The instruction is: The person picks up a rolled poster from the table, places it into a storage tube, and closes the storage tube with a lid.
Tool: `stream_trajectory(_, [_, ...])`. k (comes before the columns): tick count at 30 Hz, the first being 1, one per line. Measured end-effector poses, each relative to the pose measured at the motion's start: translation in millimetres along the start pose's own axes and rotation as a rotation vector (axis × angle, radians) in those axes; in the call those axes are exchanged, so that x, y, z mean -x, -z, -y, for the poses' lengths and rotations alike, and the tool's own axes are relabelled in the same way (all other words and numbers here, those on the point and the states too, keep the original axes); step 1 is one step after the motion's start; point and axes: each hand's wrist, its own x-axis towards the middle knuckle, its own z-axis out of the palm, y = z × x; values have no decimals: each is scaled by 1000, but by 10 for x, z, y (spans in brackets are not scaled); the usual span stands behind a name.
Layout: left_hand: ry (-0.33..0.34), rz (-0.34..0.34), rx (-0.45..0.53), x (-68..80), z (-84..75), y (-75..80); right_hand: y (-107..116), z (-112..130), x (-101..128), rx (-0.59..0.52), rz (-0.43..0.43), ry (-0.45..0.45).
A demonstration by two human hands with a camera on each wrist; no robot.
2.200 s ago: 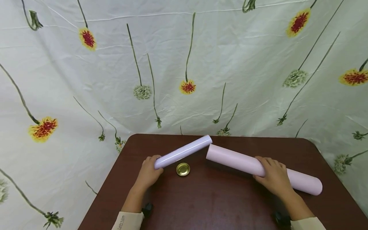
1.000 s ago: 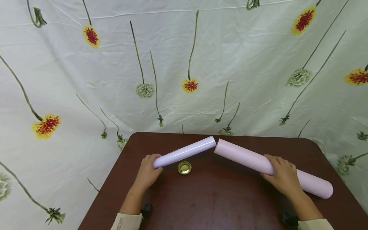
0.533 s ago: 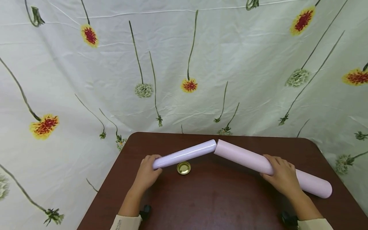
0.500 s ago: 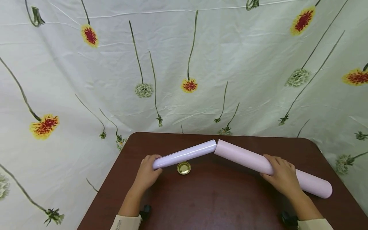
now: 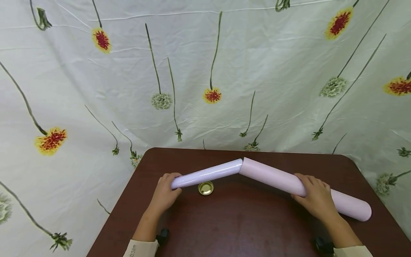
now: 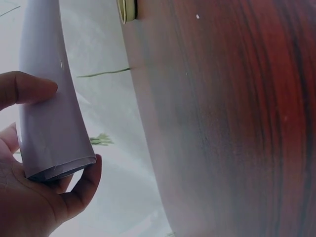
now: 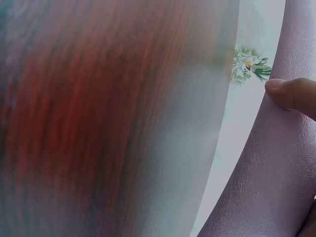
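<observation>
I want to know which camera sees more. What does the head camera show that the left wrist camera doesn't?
Only the head view shows the right hand gripping the fat pink tube, the paper roll's far tip meeting that tube's open end, and the flowered cloth behind. Only the left wrist view shows the roll's near end, with its layered paper edges, cupped in the palm. Both show the left hand gripping the paper roll, the gold lid and the brown table.
</observation>
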Motion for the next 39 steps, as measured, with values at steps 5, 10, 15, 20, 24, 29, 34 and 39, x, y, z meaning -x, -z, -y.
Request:
stream_trajectory(5, [-6,-5,2,1,-2,10,-3,-3,15,-8,-18,15])
stream_trajectory(10, [-10,-4,8,2,5,13,-6,-1,29,-12,-35,33])
stream_trajectory(15, [-11,-2,15,6,13,17,-14,0,34,-14,-32,38])
stream_trajectory(20, [-17,-5,13,7,13,22,-22,4,38,-7,-24,41])
stream_trajectory(24, [-10,-6,16,13,3,26,-21,15,42,-9,-30,48])
stream_trajectory(29, [1,-8,33,22,-20,35,-19,18,45,-14,-47,62])
stream_trajectory(34, [10,-4,48,28,-42,37,-18,14,52,-10,-48,73])
stream_trajectory(39, [17,-10,61,36,-49,41,-20,23,61,-12,-44,74])
